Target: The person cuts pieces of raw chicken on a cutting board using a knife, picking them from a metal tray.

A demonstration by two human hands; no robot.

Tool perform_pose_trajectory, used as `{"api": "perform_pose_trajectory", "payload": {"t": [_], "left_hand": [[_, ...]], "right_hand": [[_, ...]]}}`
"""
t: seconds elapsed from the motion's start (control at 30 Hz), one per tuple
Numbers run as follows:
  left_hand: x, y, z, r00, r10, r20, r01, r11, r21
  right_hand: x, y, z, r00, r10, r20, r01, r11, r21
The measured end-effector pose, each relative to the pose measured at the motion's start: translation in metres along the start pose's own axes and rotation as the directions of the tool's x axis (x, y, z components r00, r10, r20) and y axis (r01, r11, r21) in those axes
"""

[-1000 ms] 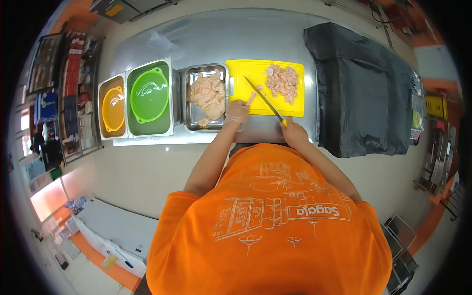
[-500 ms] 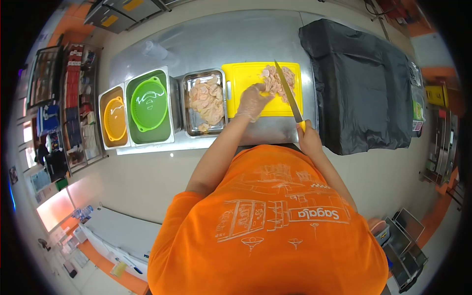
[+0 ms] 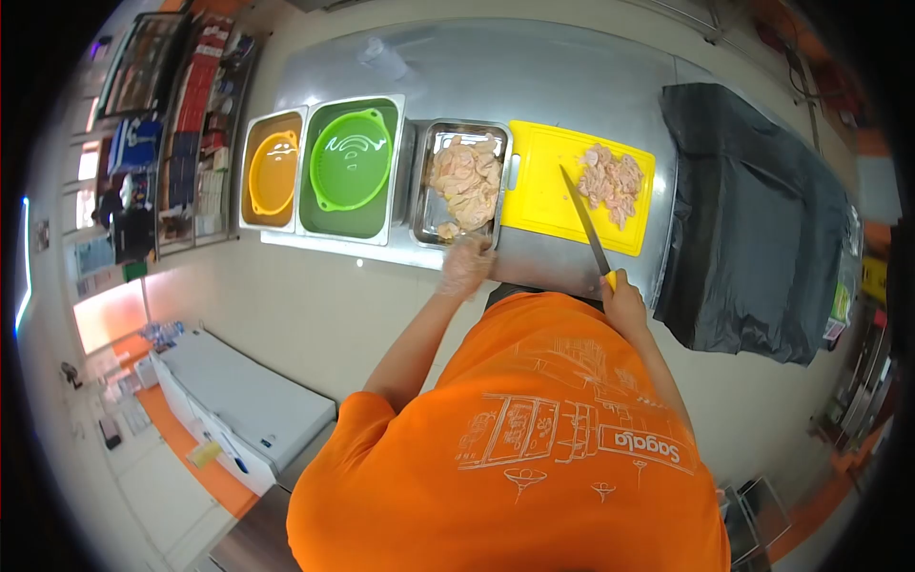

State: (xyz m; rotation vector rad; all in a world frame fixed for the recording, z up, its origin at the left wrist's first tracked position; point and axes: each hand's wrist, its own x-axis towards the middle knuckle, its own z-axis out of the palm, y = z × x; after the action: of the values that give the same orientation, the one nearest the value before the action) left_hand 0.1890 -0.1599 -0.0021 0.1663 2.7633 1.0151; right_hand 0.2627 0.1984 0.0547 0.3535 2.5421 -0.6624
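My left hand (image 3: 467,266), in a clear glove, is at the near edge of a steel tray (image 3: 432,238) of raw, pale meat pieces (image 3: 466,178). Its fingers are loosely bent and apart, with nothing seen in them; whether they touch the rim I cannot tell. My right hand (image 3: 624,303) is closed round the yellow handle of a long knife (image 3: 589,227). The blade lies over a yellow cutting board (image 3: 543,181), its tip pointing away from me. Right of the blade, a heap of cut meat (image 3: 611,185) sits on the board.
Left of the tray stand steel pans with a green basket (image 3: 351,159) and an orange basket (image 3: 274,173). A black cover (image 3: 753,219) drapes a bulky shape at the right. A clear container (image 3: 383,59) lies toward the back of the steel table (image 3: 534,67).
My left hand has left the cut meat and moved left to the tray's near edge. The knife now lies left of the heap instead of across it. The view has shifted and turned.
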Motion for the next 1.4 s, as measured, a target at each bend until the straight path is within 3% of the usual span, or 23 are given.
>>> {"api": "perform_pose_trajectory", "payload": {"t": [0.03,0.13,0.23,0.27,0.37,0.57,0.6,0.7,0.73,0.8,0.87,0.97,1.1,1.13,1.23,1.33,1.4], "left_hand": [[-0.008,-0.019,-0.005,0.994,0.038,-0.098,-0.032,0.997,0.07],[-0.002,-0.032,-0.037,0.956,-0.241,-0.167,0.274,0.937,0.217],[0.009,-0.031,-0.056,0.981,-0.001,-0.196,0.052,0.965,0.258],[0.014,-0.039,-0.052,0.962,0.147,-0.228,-0.099,0.973,0.211],[0.029,-0.044,-0.051,0.992,0.124,-0.013,-0.107,0.901,0.421],[0.051,-0.101,-0.026,0.988,0.128,0.089,-0.156,0.808,0.568],[0.055,-0.1,-0.036,0.987,0.079,0.137,-0.135,0.871,0.473],[0.056,-0.057,-0.074,0.979,-0.153,0.134,0.126,0.974,0.187],[0.055,-0.065,-0.075,0.993,-0.093,0.077,0.08,0.984,0.162],[0.053,-0.056,-0.087,0.985,-0.167,0.046,0.169,0.984,-0.05],[0.052,-0.059,-0.089,0.973,-0.223,0.06,0.23,0.929,-0.288],[0.052,-0.066,-0.076,0.959,-0.273,0.08,0.252,0.681,-0.688],[0.069,-0.021,-0.057,0.961,-0.272,0.052,0.235,0.703,-0.672],[0.071,0.012,-0.057,0.968,-0.252,0.014,0.212,0.781,-0.587],[0.096,0.053,-0.011,0.99,-0.07,0.125,0.142,0.581,-0.801],[0.123,0.077,0.05,0.982,-0.031,0.188,0.172,0.569,-0.804],[0.136,0.102,0.07,0.95,-0.077,0.302,0.254,0.752,-0.608]], "right_hand": [[0.001,0.0,-0.003,1.0,0.018,-0.006,-0.018,1.0,-0.002],[0.004,0.003,-0.009,0.994,0.097,-0.041,-0.096,0.995,0.016],[0.006,0.006,-0.009,0.992,0.109,-0.061,-0.107,0.993,0.04],[0.006,0.005,-0.009,0.994,0.097,-0.06,-0.095,0.995,0.036],[0.007,0.005,-0.009,0.996,0.069,-0.058,-0.068,0.997,0.027],[0.005,0.009,-0.008,0.995,0.061,-0.075,-0.062,0.998,-0.018],[0.005,0.01,-0.007,0.995,0.063,-0.083,-0.066,0.997,-0.032],[0.001,0.009,-0.009,0.994,0.077,-0.076,-0.078,0.997,-0.019],[0.0,0.009,-0.01,0.994,0.082,-0.068,-0.082,0.997,-0.004],[-0.002,0.01,-0.008,0.994,0.078,-0.078,-0.077,0.997,0.014],[-0.003,0.011,-0.005,0.994,0.074,-0.084,-0.072,0.997,0.031],[-0.002,0.014,0.0,0.995,0.069,-0.077,-0.065,0.996,0.065],[0.0,0.012,0.0,0.995,0.069,-0.069,-0.061,0.993,0.106],[0.001,0.012,0.0,0.995,0.075,-0.073,-0.067,0.992,0.106],[0.002,0.012,0.001,0.993,0.083,-0.084,-0.072,0.989,0.127],[0.0,0.007,-0.004,0.992,0.101,-0.069,-0.09,0.984,0.152],[-0.002,0.008,-0.003,0.992,0.094,-0.088,-0.077,0.981,0.178]]}}
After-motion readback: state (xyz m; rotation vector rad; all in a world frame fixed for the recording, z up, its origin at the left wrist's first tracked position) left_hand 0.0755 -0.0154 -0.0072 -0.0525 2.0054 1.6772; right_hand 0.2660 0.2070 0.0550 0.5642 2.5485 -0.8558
